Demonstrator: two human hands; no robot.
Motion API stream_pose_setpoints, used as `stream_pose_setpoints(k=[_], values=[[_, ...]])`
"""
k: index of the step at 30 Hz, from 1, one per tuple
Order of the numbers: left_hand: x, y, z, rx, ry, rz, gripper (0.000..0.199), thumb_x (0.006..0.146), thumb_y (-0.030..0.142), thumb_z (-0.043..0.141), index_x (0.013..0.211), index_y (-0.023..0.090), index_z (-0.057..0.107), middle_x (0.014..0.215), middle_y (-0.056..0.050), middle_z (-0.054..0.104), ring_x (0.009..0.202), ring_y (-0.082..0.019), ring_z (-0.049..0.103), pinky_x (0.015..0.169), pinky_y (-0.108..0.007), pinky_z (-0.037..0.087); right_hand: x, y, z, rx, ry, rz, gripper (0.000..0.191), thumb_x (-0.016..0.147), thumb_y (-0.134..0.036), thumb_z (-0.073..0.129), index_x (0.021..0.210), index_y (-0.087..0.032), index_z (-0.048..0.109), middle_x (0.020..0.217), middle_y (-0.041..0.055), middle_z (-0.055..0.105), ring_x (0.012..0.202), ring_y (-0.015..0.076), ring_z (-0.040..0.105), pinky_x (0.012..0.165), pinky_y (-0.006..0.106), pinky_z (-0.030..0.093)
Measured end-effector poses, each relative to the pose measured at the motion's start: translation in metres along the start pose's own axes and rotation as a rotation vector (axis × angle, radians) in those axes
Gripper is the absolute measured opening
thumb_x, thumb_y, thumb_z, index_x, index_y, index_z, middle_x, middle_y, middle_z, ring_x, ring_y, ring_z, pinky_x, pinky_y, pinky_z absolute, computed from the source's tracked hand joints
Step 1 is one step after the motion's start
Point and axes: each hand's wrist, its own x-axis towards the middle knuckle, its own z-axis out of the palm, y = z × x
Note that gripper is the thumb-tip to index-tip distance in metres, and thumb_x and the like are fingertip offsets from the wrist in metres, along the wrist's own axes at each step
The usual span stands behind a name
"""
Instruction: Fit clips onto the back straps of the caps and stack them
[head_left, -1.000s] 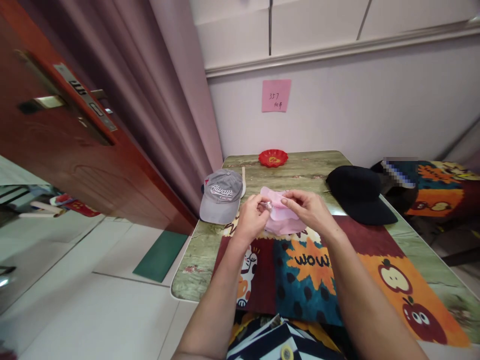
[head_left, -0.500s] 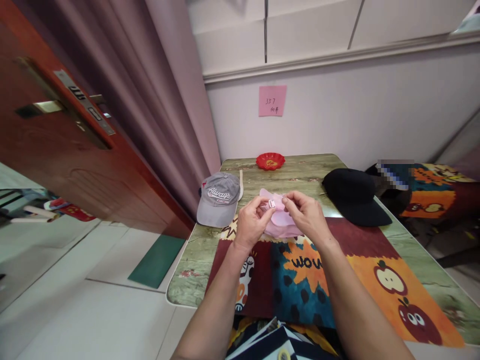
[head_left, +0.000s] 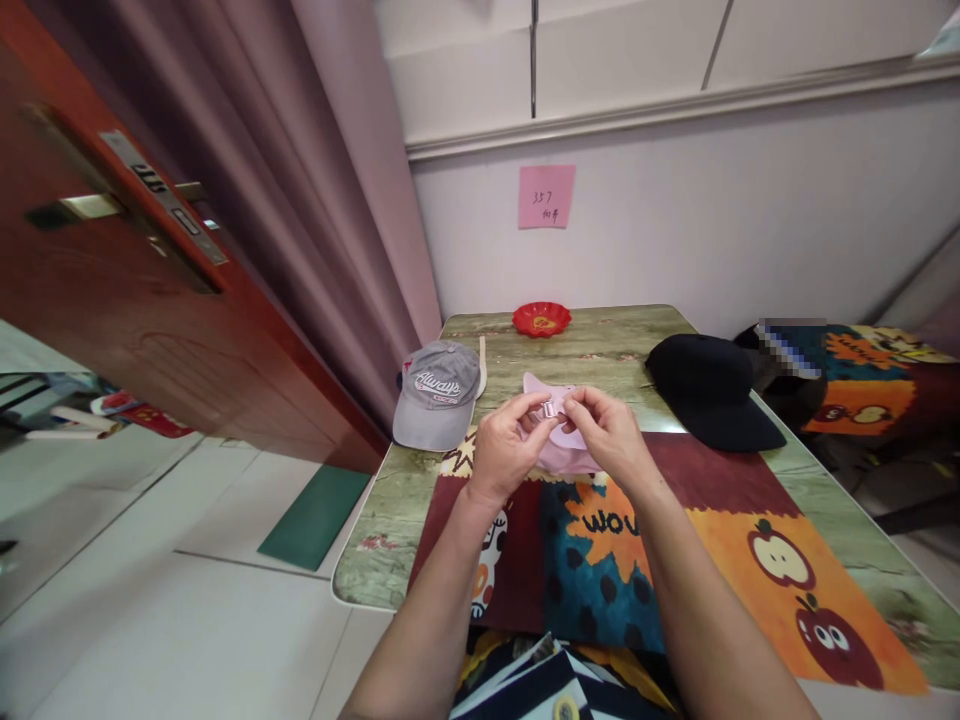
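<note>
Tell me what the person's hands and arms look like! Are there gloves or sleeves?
The left hand and right hand are bare: no gloves, and I see no watch or bracelet. No sleeves show on the forearms. Below, the clothing has dark and white stripes and a round yellow piece.

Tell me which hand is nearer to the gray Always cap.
Left. The left hand is a little to the right of the gray Always cap, not touching it; the right hand is farther right, its fingers on the pink cap.
</note>
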Motion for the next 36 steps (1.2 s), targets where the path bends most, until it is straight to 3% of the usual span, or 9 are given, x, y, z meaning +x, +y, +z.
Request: stream_pose_setpoints(k=[6,11,20,27,31,36], values=[[0.001,0.008,-0.001,0.031,0.028,0.013,0.024,0.084,0.020,0.068,0.107,0.025,0.075,0.095,-0.003,0.074,0.071,-0.015,0.060,0.072,-0.028,0.048,0.000,0.000,0.005,0.140,0.031,0.011,0.027,0.091,-0.044,0.061,0.099,-0.020,0.069,0.079,0.0040,0.070,0.070,0.0177,0.063,0.069,0.030,0.050],[0.001,0.009,-0.001,0.113,0.011,-0.018,0.024,0.082,0.017,0.066,0.105,0.023,0.071,0.080,0.000,0.070,0.068,-0.016,0.061,0.071,-0.028,0.047,-0.001,0.001,0.006,0.198,-0.027,0.009,0.027,0.089,-0.046,0.066,0.087,-0.019,0.067,0.074,0.0023,0.066,0.067,0.0156,0.060,0.067,0.028,0.049],[-0.002,0.015,0.001,0.316,-0.038,0.033,0.020,0.090,0.018,0.056,0.108,0.023,0.063,0.103,-0.009,0.074,0.096,-0.026,0.070,0.085,-0.034,0.049,-0.002,0.001,0.010,0.226,-0.037,0.028,0.032,0.087,-0.051,0.068,0.085,-0.018,0.068,0.073,0.0022,0.065,0.067,0.0152,0.059,0.063,0.027,0.047],[-0.004,0.013,0.001,0.460,-0.052,0.099,0.020,0.091,0.018,0.056,0.111,0.022,0.058,0.103,-0.009,0.074,0.095,-0.025,0.072,0.078,-0.031,0.052,-0.003,-0.005,0.010,0.280,-0.046,0.058,0.031,0.086,-0.049,0.068,0.079,-0.020,0.065,0.070,0.0011,0.063,0.066,0.0150,0.056,0.065,0.028,0.046],[-0.005,0.008,-0.001,0.405,-0.053,0.089,0.023,0.090,0.018,0.056,0.114,0.021,0.056,0.106,-0.008,0.074,0.097,-0.024,0.073,0.081,-0.032,0.054,-0.004,-0.006,0.008,0.270,-0.029,0.054,0.030,0.085,-0.048,0.068,0.075,-0.020,0.065,0.070,0.0002,0.061,0.069,0.0152,0.056,0.069,0.028,0.045],[-0.003,0.002,-0.001,0.090,-0.040,-0.001,0.024,0.089,0.024,0.065,0.113,0.021,0.062,0.096,-0.005,0.074,0.083,-0.017,0.072,0.073,-0.026,0.055,-0.004,-0.003,0.007,0.291,0.026,0.113,0.031,0.082,-0.050,0.069,0.073,-0.020,0.065,0.067,0.0001,0.061,0.067,0.0157,0.055,0.068,0.029,0.043]])
